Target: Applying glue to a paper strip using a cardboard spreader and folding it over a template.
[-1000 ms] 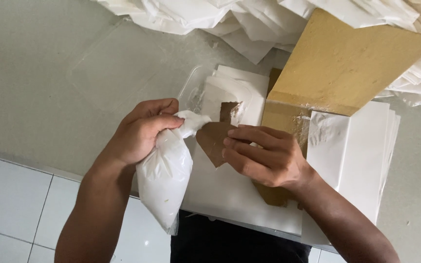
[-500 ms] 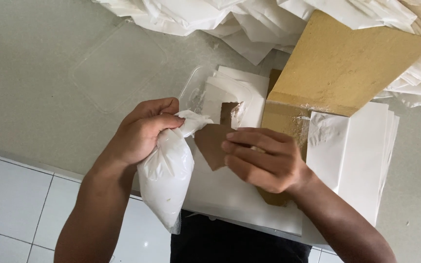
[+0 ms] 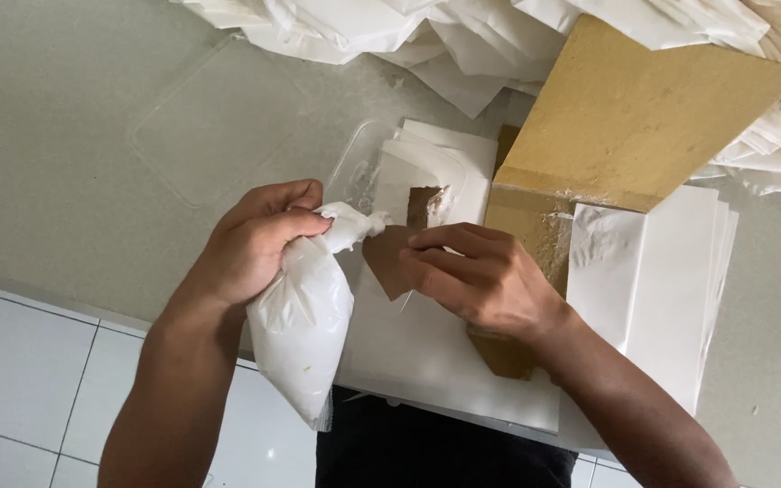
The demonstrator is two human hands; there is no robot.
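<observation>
My left hand (image 3: 250, 244) grips the twisted neck of a white plastic bag (image 3: 305, 321) filled with white paste; the bag hangs down past the table edge. My right hand (image 3: 481, 276) rests on a small brown paper piece (image 3: 389, 262), fingers pinched at its edge right beside the bag's tip. Under both lies a white paper sheet (image 3: 427, 352). The brown piece is partly hidden by my fingers.
A tan board (image 3: 635, 113) lies tilted at upper right over a stack of white envelopes (image 3: 662, 280). A heap of folded white papers (image 3: 390, 27) runs along the far side. Two clear plastic lids (image 3: 210, 126) sit on the grey table. White floor tiles (image 3: 20, 389) show below.
Almost nothing has moved; my right hand's fingers have shifted slightly on the brown paper piece while my left hand keeps its grip on the bag.
</observation>
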